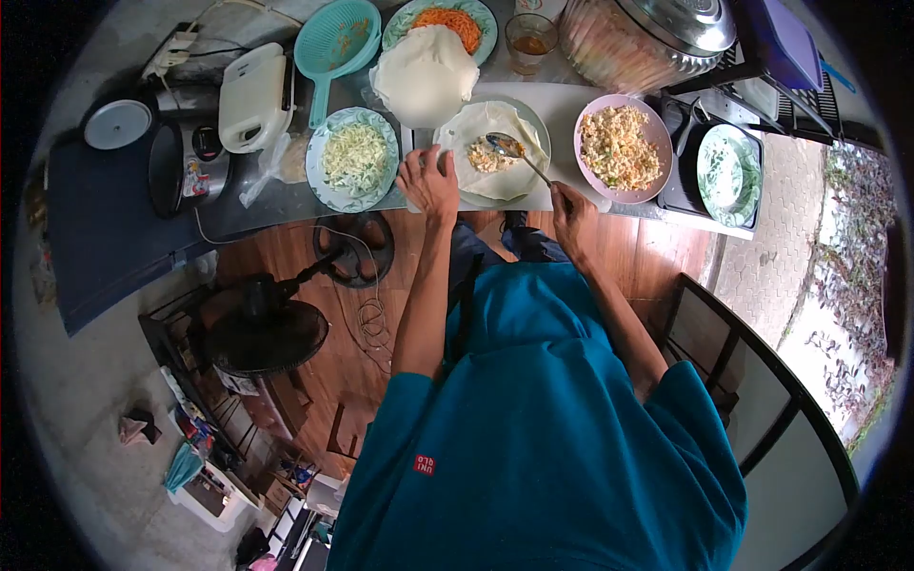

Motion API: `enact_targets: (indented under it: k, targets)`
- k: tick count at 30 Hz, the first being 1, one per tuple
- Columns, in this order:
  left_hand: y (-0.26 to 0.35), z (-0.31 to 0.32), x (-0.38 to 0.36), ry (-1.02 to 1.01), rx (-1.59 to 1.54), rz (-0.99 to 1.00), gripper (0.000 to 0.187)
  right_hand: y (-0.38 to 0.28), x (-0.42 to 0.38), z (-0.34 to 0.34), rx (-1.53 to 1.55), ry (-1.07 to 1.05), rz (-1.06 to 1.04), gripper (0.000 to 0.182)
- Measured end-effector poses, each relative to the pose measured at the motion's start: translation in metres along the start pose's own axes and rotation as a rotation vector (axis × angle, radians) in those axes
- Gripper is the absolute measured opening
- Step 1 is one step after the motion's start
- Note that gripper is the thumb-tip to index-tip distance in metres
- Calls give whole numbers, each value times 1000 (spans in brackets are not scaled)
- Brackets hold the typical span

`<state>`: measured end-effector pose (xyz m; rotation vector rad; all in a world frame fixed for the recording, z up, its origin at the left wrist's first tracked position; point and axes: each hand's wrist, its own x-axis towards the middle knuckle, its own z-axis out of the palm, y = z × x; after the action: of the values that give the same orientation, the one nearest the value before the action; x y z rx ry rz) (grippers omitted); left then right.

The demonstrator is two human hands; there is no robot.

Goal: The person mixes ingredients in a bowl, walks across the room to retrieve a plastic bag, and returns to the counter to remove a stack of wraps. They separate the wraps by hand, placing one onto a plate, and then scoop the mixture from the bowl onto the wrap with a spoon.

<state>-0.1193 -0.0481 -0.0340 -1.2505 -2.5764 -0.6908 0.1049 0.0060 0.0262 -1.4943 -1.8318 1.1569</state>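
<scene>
My right hand (573,217) grips the handle of a metal spoon (505,145), its bowl resting on a small heap of filling (490,158). That heap lies on a thin pale wrapper (464,128), spread flat over a round plate (541,124). My left hand (428,183) is just left of this plate, fingers spread, palm down, holding nothing. A stack of round wrappers (425,76) sits behind it. On the right is a pink bowl (582,164) of mixed filling (621,145); on the left, a patterned plate (317,187) of shredded pale vegetable (355,157).
Along the back are a green strainer (335,38), a plate of shredded carrot (447,27), a glass (530,43) and a large lidded container (640,43). A white appliance (255,98) stands left. An empty patterned plate (728,175) is at the far right.
</scene>
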Motion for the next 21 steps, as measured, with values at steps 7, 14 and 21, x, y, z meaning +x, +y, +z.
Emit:
enact_targets:
  k: [7, 14, 21]
  targets:
    - [5, 6, 6, -31, 26, -15, 13, 2, -2, -2, -33, -15, 46, 22]
    - [14, 5, 10, -6, -80, 48, 7, 7, -4, -3, -14, 21, 65, 23]
    - [22, 9, 15, -118, -467, -200, 20, 27, -1, 1, -31, 67, 56, 26]
